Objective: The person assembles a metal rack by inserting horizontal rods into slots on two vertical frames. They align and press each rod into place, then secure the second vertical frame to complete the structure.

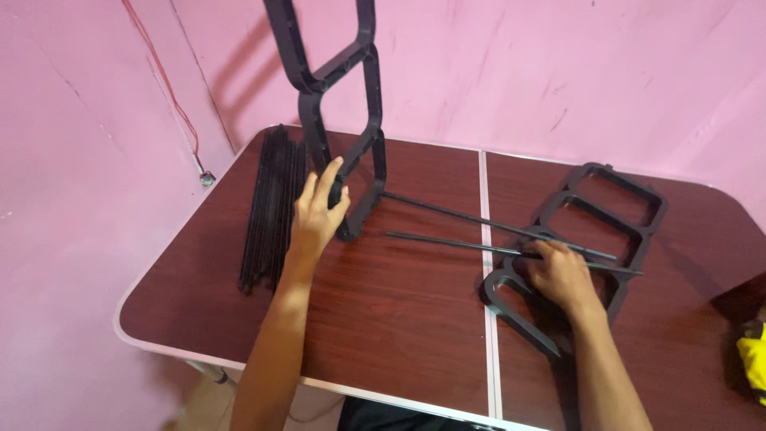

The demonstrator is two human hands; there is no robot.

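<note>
My left hand (319,209) grips the lower part of a black plastic ladder-shaped frame (339,76) that stands upright on the dark wood table (399,303). Two thin black rods (447,211) run from that frame toward the right. A second black frame (610,203) of the same shape lies flat on the right half of the table. My right hand (558,275) rests on its near end, fingers closed around the end of the nearer rod.
A bundle of several black rods (271,199) lies along the table's left edge. A white seam (487,263) splits the tabletop in two. Pink walls close in behind and to the left. Something yellow (754,355) sits at the far right edge.
</note>
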